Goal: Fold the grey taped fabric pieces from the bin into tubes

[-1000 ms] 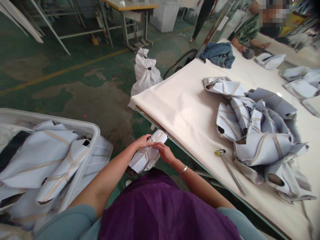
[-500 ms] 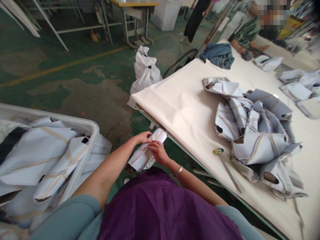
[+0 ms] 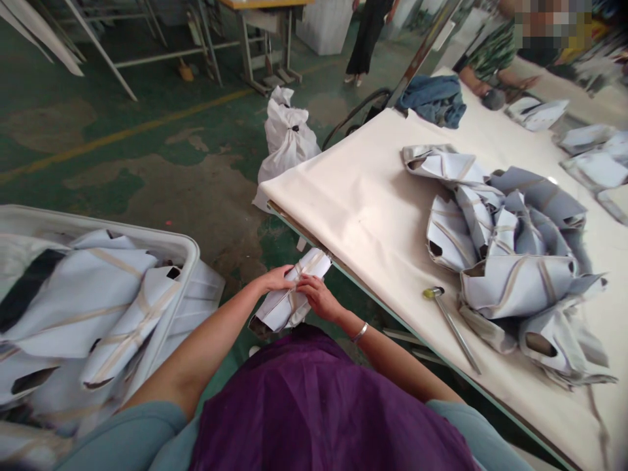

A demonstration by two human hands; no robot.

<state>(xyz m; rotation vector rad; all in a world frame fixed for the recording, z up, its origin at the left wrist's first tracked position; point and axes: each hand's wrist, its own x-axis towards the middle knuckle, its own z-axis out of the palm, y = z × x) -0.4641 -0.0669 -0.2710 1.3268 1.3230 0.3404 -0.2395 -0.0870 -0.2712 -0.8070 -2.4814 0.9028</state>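
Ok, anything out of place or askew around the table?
Little. The hammer lies slantwise near the table edge, and the pile beside it is jumbled. The roll held by left hand and right hand looks intact.

The rolled fabric piece (image 3: 289, 297) sits just below the frame's centre. It is pale grey-white, crossed by tan strips. It slants from lower left to upper right, and its lower end gapes dark, seemingly a hollow tube.

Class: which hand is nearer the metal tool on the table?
Right. The right hand holds the bundle left of the metal tool; the left hand is farther left.
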